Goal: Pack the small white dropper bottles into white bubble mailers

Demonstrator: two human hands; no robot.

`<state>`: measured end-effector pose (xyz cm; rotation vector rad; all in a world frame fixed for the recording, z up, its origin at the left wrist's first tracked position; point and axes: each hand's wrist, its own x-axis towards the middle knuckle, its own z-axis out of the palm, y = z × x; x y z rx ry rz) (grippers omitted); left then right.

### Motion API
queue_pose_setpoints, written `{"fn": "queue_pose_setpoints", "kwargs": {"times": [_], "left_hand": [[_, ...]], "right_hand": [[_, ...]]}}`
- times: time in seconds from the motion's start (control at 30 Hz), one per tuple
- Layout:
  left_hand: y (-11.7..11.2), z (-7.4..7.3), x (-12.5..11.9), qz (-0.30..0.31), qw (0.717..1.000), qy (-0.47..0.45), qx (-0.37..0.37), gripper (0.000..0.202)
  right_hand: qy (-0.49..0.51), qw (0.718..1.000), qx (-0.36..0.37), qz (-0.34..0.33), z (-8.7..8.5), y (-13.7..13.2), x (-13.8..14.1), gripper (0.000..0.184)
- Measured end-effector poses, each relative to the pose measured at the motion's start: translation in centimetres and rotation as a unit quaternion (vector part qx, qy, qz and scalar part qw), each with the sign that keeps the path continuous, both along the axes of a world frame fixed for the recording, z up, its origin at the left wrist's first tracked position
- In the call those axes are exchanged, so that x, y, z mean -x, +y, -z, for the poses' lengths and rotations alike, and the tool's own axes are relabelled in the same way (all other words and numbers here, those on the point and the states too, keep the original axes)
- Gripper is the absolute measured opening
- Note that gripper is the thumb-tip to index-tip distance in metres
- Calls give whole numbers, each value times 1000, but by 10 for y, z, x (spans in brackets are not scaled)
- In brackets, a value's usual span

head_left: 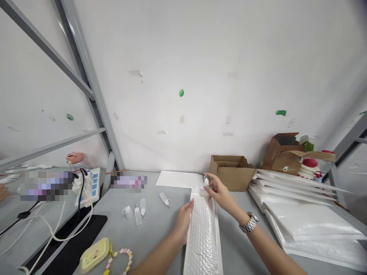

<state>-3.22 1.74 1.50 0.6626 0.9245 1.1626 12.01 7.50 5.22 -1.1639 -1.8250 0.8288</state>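
Observation:
A narrow white bubble mailer (203, 233) lies lengthwise on the grey table in front of me. My left hand (184, 219) grips its left edge near the top end, thumb over the front. Above that end, my right hand (219, 191) pinches a small white bottle-like piece (206, 181) upright between thumb and fingers. Similar small white pieces with thin loops lie left of the mailer: a single piece (164, 199) nearer to it, and a loose group (140, 211) farther left. A flat white strip (179, 179) reaches left from the mailer's top end.
Stacked white bubble mailers (312, 225) and an open cardboard box (232, 173) stand right. Behind them sits a brown carton (282, 154). On the left are a power strip (93, 187) with cables, a yellow case (95, 255) and a beaded loop (130, 256). Another person's hand (3, 192) shows far left.

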Motion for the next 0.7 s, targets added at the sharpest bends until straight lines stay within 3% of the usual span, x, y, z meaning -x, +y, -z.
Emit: {"fn": "queue_pose_setpoints", "kwargs": {"times": [0.2, 0.43, 0.53, 0.6, 0.7], "left_hand": [[-1, 5, -2, 40, 999, -1, -15, 56], [-1, 2, -2, 35, 999, -4, -24, 52], [-1, 2, -2, 24, 999, 6, -24, 48], [-1, 3, -2, 24, 999, 12, -28, 47], [1, 8, -2, 28, 998, 40, -36, 47]], "right_hand": [[21, 997, -9, 73, 10, -14, -7, 31], [28, 996, 45, 77, 18, -16, 4, 29], [-68, 997, 31, 24, 19, -18, 4, 38], [-172, 985, -19, 6, 15, -20, 5, 45], [-295, 941, -146, 74, 4, -20, 15, 39]]}}
